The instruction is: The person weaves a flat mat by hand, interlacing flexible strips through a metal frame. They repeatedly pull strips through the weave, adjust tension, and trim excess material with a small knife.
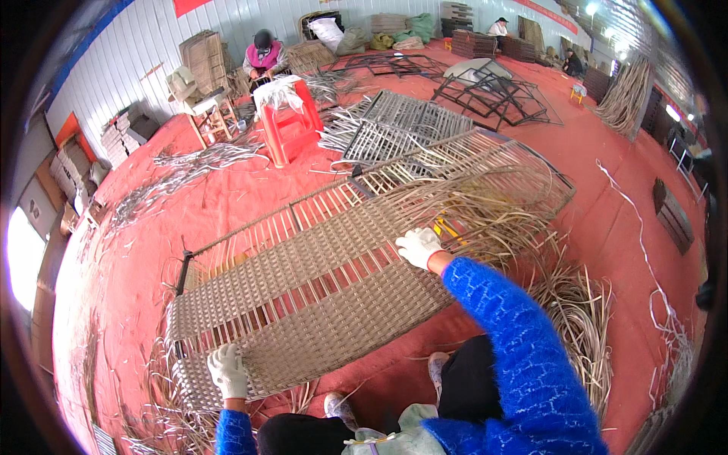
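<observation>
Across my lap area lies a long frame panel (303, 318), partly woven with flat grey-brown strips in two broad bands. Bare rods show between the bands and along the far side. My left hand (227, 369), in a white knit glove, rests on the near left corner of the weave, its fingers laid over it. Toward the panel's right end, my right hand (418, 248), gloved too, has its fingers closed at the edge of the weave; what they hold is hidden. Many loose strips (485, 201) fan out beyond it.
More strips (576, 326) pile on the red floor at my right. A red plastic stool (288, 121) stands ahead, beside another panel (406, 125). Black metal frames (493, 95) lie farther off. A person (264, 57) in a pink vest sits at the back left; others work farther away.
</observation>
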Demonstrator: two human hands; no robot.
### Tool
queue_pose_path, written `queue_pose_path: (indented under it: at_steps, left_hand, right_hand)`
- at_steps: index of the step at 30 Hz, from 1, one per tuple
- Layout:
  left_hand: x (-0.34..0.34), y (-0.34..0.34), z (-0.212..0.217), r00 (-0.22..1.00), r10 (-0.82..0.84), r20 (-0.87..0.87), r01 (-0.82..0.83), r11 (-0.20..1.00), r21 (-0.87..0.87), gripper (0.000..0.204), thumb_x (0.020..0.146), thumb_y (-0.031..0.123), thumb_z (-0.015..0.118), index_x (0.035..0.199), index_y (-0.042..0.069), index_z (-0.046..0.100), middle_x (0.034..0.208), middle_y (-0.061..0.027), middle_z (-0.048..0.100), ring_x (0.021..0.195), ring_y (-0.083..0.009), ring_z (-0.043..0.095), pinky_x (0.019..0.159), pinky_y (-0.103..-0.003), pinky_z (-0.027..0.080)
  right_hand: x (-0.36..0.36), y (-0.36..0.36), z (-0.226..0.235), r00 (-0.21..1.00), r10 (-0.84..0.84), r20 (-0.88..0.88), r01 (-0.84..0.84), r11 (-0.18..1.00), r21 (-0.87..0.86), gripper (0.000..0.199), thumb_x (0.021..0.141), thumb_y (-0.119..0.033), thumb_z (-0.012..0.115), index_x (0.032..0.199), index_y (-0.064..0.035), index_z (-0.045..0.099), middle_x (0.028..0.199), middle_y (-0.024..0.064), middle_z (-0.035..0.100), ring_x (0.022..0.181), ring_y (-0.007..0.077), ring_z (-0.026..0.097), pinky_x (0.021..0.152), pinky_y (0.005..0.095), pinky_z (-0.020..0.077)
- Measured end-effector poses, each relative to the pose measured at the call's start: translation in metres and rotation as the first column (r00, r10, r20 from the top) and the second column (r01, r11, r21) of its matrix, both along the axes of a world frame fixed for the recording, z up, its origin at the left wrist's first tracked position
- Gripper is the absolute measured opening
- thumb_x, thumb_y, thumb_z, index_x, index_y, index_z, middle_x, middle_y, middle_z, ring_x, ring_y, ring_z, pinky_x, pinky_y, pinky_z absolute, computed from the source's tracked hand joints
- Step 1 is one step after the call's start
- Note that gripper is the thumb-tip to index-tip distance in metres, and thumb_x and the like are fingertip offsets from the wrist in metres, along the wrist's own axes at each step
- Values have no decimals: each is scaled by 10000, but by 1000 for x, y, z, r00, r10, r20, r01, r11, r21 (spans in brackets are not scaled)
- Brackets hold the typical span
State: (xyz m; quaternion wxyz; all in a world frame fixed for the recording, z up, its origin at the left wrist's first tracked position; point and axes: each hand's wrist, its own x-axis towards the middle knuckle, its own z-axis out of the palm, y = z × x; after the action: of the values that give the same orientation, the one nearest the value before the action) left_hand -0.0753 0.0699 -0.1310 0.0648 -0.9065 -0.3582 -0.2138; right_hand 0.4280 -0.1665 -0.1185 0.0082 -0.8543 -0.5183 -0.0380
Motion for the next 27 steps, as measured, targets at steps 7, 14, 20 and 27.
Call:
queue_pose_path:
  at_steps: [7, 14, 20, 27]
  left_hand:
    - [-14, -24, 6, 997, -38, 67, 40, 999, -19, 270, 747, 75, 652, 1016, 91, 640, 1079, -99, 606, 1039, -310, 520, 960, -428, 377]
    - [-8, -48, 72, 984, -66, 163, 87, 988, -124, 202, 766, 38, 639, 965, 72, 656, 1051, -92, 623, 982, -294, 552, 911, -415, 410]
    - [63, -108, 155, 927, -355, 125, 367, 926, -93, 284, 725, 3, 652, 993, 92, 666, 1046, -64, 638, 994, -262, 577, 898, -382, 438]
    - [116, -147, 153, 645, -738, -198, 647, 666, -371, 233, 818, 209, 605, 1029, 124, 659, 1027, -60, 656, 959, -256, 608, 865, -405, 451]
  right_hand:
    - [48, 3, 1, 957, 229, -177, -195, 962, 193, 333, 894, -389, 472, 1056, -172, 666, 1044, 84, 673, 972, 297, 634, 867, 410, 491]
    - [53, -26, 8, 947, -50, -318, 170, 916, 363, 309, 883, -373, 484, 937, -146, 685, 971, 100, 679, 917, 312, 636, 788, 432, 495]
    - [18, 8, 7, 992, -15, 129, 27, 995, -91, 168, 807, -176, 553, 832, -116, 709, 870, 98, 701, 839, 308, 664, 669, 466, 502]
    - [23, 19, 4, 993, -79, 86, 88, 992, -95, 190, 790, -209, 577, 848, -120, 734, 853, 114, 714, 849, 274, 683, 725, 437, 495]
